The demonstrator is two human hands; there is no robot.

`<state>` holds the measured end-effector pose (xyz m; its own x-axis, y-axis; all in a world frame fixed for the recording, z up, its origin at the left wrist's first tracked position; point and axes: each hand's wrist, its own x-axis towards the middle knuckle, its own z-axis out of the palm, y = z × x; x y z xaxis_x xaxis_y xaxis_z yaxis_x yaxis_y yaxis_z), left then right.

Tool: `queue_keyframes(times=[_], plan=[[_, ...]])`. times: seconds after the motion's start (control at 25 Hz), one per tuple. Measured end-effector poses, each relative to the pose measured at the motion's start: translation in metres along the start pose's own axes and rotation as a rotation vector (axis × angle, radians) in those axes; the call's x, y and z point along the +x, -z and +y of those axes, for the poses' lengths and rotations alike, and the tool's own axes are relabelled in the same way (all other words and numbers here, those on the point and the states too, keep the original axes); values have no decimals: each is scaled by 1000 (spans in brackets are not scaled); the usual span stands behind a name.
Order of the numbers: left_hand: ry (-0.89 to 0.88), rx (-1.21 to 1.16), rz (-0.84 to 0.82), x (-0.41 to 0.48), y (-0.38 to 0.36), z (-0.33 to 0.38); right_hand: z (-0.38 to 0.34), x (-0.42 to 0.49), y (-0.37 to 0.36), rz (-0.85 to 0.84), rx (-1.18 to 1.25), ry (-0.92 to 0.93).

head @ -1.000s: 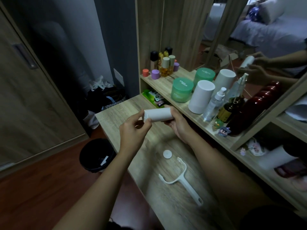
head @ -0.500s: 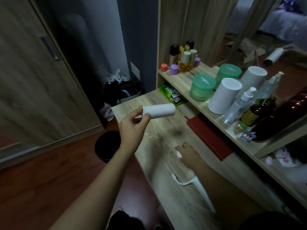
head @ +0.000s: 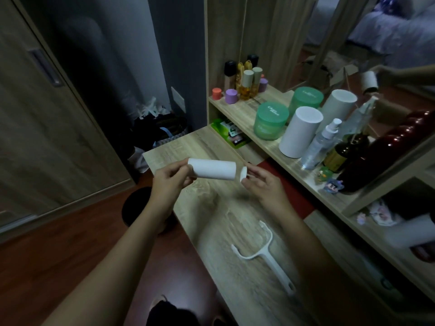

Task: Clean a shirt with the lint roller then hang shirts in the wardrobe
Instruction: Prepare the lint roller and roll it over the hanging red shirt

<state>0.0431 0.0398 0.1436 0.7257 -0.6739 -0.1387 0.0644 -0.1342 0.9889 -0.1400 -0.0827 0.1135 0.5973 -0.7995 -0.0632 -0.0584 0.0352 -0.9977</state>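
The left hand (head: 168,184) grips the roll (head: 211,169), the right hand (head: 261,184) pinches what seems its end cap (head: 243,174) just beside the roll, best seated squarely.

The desk (head: 207,147) shows pale wood grain, matt and faintly streaked; held above the desk, the lint roll (head: 211,170) looks like matt white paper; the cap (head: 244,174) is probably smooth plastic; on the desk, the roller handle (head: 274,267) is white plastic; behind the desk, the dark red bottle (head: 381,156) is glossy and the green jar (head: 270,123) is frosted plastic.
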Motion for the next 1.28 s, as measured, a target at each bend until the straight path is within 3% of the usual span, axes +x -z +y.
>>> queue_keyframes(times=[0.56,0.72,0.92,1.08,1.28], plan=[[52,-140,-86,-15,-24,-5,-3,-13,15,-15,-83,70],[44,-168,-84,-20,-25,-5,1,-15,5,44,-315,165],[15,-155,-13,-20,-32,-10,3,-18,-12,194,-378,169],[116,-277,11,-22,-58,-12,-6,-18,-19,340,-435,286],[266,-515,112,-13,-80,-8,-8,-23,-20,284,-320,230]])
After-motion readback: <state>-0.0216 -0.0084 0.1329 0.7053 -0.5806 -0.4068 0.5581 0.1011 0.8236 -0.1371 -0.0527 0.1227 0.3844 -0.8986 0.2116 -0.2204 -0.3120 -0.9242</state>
